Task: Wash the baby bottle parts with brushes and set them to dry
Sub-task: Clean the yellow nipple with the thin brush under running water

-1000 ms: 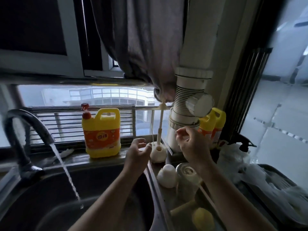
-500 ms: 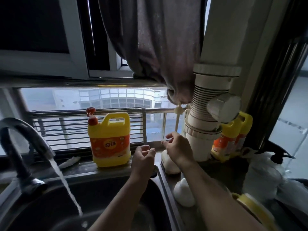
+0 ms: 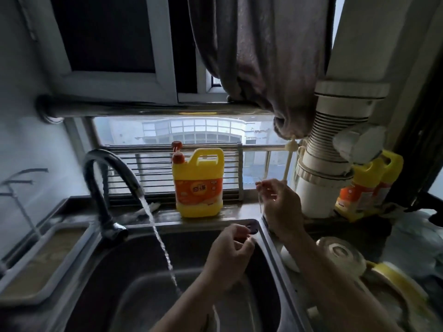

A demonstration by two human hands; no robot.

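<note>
My right hand (image 3: 279, 203) is raised by the window sill and pinches a thin pale wire-like brush (image 3: 260, 207) that hangs down from its fingertips. Just behind it a cream brush handle (image 3: 288, 164) stands upright. My left hand (image 3: 230, 256) hovers over the sink's back right corner with fingers curled towards the thumb; whether it holds anything small is unclear. On the counter to the right lie a white bottle part (image 3: 288, 261), a clear bottle (image 3: 340, 255) on its side and a yellow ring (image 3: 398, 281).
The black faucet (image 3: 105, 183) pours water into the steel sink (image 3: 268, 238). A yellow dish soap jug (image 3: 197, 185) stands on the sill, and two more jugs (image 3: 369, 188) sit beside the white drain pipe (image 3: 321, 185). A grey curtain (image 3: 263, 63) hangs above.
My right hand has come up and left from the counter, with the thin brush now dangling from it. My left hand has dropped lower over the sink. The view has pulled back and turned left.
</note>
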